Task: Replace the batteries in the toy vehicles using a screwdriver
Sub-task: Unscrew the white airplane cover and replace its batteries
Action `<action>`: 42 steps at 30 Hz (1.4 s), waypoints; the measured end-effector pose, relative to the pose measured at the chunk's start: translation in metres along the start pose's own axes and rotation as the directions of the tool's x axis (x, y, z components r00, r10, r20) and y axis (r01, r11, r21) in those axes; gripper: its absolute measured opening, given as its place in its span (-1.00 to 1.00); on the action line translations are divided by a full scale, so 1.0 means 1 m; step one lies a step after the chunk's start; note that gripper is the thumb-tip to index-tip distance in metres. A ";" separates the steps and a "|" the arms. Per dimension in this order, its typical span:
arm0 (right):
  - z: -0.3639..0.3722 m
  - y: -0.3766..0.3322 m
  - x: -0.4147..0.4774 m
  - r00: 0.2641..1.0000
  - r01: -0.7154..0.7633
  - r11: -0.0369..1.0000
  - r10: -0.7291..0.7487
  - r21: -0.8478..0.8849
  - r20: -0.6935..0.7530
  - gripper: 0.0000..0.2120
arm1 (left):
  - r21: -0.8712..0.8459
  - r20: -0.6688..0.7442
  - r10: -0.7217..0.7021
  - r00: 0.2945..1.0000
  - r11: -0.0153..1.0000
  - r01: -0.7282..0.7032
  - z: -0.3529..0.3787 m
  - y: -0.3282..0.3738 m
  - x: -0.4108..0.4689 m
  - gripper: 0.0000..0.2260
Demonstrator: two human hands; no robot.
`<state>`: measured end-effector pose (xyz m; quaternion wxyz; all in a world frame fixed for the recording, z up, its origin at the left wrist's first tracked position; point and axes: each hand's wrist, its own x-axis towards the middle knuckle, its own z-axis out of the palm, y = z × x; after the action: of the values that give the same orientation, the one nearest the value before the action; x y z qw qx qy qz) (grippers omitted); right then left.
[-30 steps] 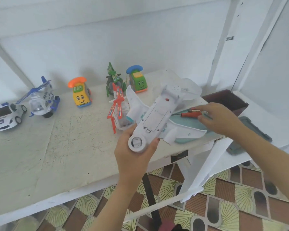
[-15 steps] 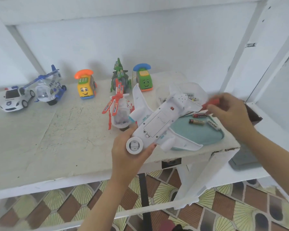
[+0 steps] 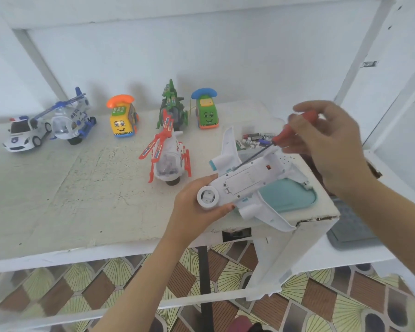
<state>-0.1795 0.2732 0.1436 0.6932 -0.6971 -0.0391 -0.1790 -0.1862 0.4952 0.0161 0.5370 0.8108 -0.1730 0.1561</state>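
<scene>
A white toy airplane (image 3: 243, 180) lies belly-up over the table's right front corner. My left hand (image 3: 193, 207) grips its nose around the round front wheel. My right hand (image 3: 326, 144) pinches the red handle of a screwdriver (image 3: 280, 137), whose thin shaft slants down-left with its tip on the plane's underside near the battery cover. Several loose batteries (image 3: 254, 140) lie in a clear container behind the plane.
On the white table (image 3: 70, 200) stand a red-white helicopter (image 3: 169, 159), green helicopter (image 3: 171, 106), green phone car (image 3: 206, 112), yellow phone car (image 3: 122, 119), blue helicopter (image 3: 72, 118) and police car (image 3: 25, 134). A teal lid (image 3: 290, 197) lies under the plane. A grey tray (image 3: 352, 226) sits lower right.
My right hand has lifted the screwdriver from over the teal lid and swung its tip onto the plane's underside. The left hand keeps holding the plane's nose.
</scene>
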 end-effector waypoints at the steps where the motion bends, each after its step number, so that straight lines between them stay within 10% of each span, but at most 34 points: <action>1: 0.004 0.002 -0.003 0.999 0.024 1.000 -0.023 -0.011 0.039 -0.85 | -0.001 0.007 0.001 1.000 1.000 -0.001 0.001 -0.001 0.002 -0.46; 10: 0.024 0.013 -0.009 0.880 0.422 0.880 -0.340 -0.218 0.331 -0.74 | 0.050 0.002 0.005 1.000 0.999 -0.005 0.003 -0.005 0.004 -0.53; 30: 0.040 0.013 -0.002 0.630 0.735 0.608 -0.448 -0.301 0.634 -0.69 | 0.046 0.003 -0.033 0.999 0.998 0.032 0.002 -0.009 0.005 -0.53; 42: 0.073 0.000 0.006 0.769 0.539 0.818 -0.380 -0.201 0.515 -0.84 | 0.043 0.001 -0.041 0.999 0.998 0.041 0.002 -0.012 0.005 -0.57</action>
<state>-0.1599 0.3437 0.1473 0.4680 -0.7952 -0.3398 -0.1824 -0.1763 0.4970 0.0076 0.5222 0.8257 -0.1535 0.1482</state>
